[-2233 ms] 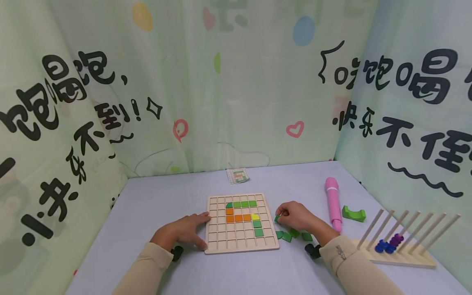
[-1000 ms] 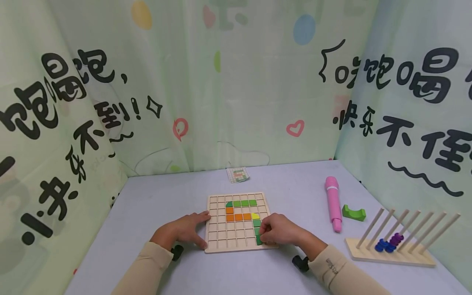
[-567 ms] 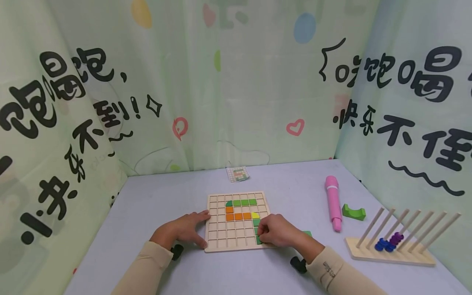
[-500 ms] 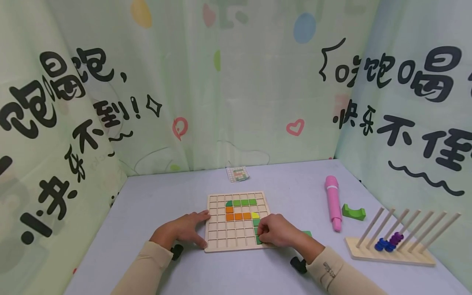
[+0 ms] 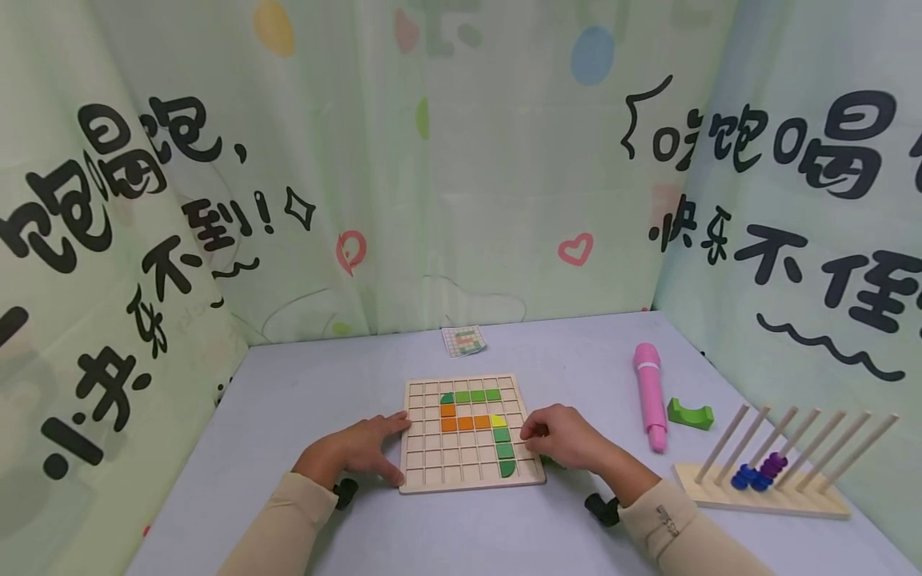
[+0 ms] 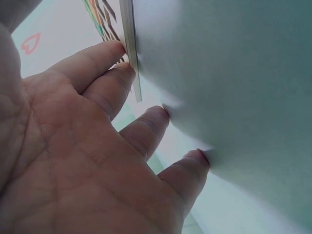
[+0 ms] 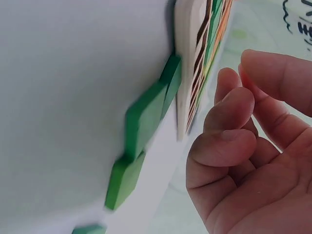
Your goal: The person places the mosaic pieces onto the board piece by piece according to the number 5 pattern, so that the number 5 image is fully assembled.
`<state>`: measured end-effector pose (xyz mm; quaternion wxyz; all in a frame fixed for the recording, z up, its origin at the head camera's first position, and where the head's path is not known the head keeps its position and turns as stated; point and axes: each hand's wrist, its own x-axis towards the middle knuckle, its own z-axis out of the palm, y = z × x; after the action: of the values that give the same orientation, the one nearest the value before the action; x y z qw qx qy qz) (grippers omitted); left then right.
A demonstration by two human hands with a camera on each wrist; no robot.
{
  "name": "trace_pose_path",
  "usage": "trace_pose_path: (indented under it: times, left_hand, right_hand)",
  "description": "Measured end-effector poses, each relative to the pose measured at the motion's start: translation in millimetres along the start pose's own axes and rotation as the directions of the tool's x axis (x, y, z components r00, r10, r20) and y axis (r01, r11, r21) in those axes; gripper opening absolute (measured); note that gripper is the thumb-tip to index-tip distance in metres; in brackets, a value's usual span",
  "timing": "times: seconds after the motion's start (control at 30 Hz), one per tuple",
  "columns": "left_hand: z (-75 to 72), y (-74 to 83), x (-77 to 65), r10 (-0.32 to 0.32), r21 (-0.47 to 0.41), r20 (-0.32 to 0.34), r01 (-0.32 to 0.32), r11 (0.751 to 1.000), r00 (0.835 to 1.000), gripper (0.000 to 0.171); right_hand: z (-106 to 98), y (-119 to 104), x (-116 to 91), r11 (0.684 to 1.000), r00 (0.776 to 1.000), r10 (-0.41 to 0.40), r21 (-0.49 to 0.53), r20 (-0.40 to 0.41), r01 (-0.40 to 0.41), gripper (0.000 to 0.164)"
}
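A wooden grid board [image 5: 425, 472] lies on the table with green, orange and yellow tiles in its squares. My left hand [image 5: 360, 448] is spread at the board's left side, two fingertips right at its edge in the left wrist view. My right hand [image 5: 569, 436] hovers over the board's right edge, fingers loosely bent, with nothing showing between thumb and fingers in the right wrist view. At the low end of the board's green column sits a round-cornered green tile [image 5: 507, 468]. Several loose green tiles [image 7: 146, 117] lie beside the board, mostly hidden under my right hand in the head view.
A small printed pattern card [image 5: 464, 342] lies behind the board. To the right are a pink pen-shaped object [image 5: 651, 396], a green curved block [image 5: 690, 414] and a wooden peg stand [image 5: 763, 496] with blue and purple beads. Printed curtains [image 5: 468, 200] enclose the table.
My right hand brought a green tile from the right onto the board's low right squares and let go of it, then drew back right. The left hand stayed at the board's edge.
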<state>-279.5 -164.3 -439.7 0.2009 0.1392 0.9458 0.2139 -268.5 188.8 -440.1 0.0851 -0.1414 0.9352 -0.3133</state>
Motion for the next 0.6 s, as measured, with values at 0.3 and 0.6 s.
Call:
trace_pose_path:
  times: [0.3,0.6]
  left_hand:
    - [0.5,0.0,0.1,0.002,0.016,0.0,-0.002,1.0,1.0,0.096]
    - [0.5,0.9,0.8,-0.008,0.022,0.003,0.008,1.0,1.0,0.096]
  right_hand:
    - [-10.8,24.8,-11.2,0.999,1.0,0.031,-0.01,-0.002,-0.031,0.007]
    - [-15.2,37.1,-23.0,0.994,1.0,0.006,-0.112,-0.021,-0.009,0.016]
